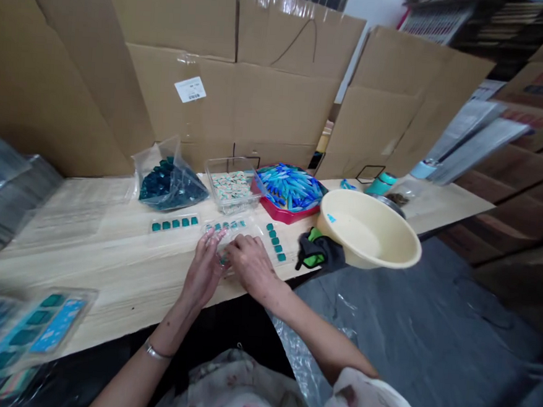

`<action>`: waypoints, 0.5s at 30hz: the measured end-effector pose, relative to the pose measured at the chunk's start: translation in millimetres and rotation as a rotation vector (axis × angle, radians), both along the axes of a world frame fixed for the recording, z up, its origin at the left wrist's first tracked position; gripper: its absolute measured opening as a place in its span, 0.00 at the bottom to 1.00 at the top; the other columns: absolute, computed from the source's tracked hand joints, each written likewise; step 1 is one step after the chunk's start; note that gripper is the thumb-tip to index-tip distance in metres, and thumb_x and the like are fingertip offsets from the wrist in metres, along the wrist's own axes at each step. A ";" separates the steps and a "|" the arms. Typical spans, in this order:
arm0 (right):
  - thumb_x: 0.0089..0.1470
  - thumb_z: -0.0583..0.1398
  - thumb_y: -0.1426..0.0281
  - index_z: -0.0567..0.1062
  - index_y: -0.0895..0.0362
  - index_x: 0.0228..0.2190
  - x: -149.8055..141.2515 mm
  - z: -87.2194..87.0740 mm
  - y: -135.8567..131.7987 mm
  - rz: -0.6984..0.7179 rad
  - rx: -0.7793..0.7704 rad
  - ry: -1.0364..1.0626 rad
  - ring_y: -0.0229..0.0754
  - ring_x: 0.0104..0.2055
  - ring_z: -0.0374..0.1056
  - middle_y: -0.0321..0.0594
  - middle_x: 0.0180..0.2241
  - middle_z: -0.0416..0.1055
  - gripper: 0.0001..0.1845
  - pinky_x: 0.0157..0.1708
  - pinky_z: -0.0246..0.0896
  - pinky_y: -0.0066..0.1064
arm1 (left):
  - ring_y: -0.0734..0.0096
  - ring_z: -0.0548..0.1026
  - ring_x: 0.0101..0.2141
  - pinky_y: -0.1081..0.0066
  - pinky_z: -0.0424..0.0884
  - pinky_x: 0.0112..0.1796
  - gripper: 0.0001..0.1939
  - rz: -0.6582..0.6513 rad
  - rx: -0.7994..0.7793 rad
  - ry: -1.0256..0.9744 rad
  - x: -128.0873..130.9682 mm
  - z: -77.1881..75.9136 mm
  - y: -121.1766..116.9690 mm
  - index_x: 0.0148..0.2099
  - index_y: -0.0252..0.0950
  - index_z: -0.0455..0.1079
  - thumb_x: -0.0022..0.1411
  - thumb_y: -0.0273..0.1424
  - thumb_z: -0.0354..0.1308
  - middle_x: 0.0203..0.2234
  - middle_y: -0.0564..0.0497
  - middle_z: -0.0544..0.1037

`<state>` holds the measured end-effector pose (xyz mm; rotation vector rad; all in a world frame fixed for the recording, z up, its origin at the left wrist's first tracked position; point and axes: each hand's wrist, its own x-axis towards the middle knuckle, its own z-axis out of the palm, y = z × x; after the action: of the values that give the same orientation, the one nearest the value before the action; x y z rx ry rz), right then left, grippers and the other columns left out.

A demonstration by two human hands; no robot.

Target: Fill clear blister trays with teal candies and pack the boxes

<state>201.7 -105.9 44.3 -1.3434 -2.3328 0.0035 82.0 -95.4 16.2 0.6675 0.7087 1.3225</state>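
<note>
Surface (108, 273), pale wood grain, with the following items. Two hands: the left hand (204, 270) and right hand (252, 265) lie close together near the middle of the surface's near edge, fingers drawn in narrowly. One teal tile (223, 261) shows beneath the fingertips; whether either hand grips it cannot be told. Teal square tiles, three groups: a row of five in a clear plastic strip (174, 223) left of the hands; about five in a second clear plastic strip (226, 226) just beyond them; a loose-looking column of five teal tiles (275, 242) to the right. Along the far edge, left to right: one clear plastic bag (168, 187) of dark teal tiles, too heaped to count; one clear plastic box (230, 191) of patterned tiles; one red tray (282, 213) heaped with blue slivers, uncounted. Toward the right end: one cream basin (367, 229) holding a small blue scrap; one black-and-green cloth (319, 251) beside it; one teal bottle (379, 184) beyond it. Off the near-left corner: clear packs of teal tiles (25, 329), number unclear. Behind the far edge: cardboard sheets (232, 101).
</note>
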 end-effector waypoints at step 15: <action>0.45 0.64 0.71 0.75 0.61 0.41 289.4 12.7 105.3 -0.732 -0.451 -0.098 0.46 0.45 0.68 0.49 0.44 0.73 0.18 0.43 0.60 0.27 | 0.48 0.68 0.51 0.54 0.73 0.44 0.16 -0.175 -0.181 0.151 -10.0 -0.1 7.9 0.48 0.36 0.70 0.56 0.28 0.59 0.56 0.43 0.66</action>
<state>491.1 -0.5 57.0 -2.3971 -1.8341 0.2532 72.0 -87.5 16.2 0.6714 0.8611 1.0412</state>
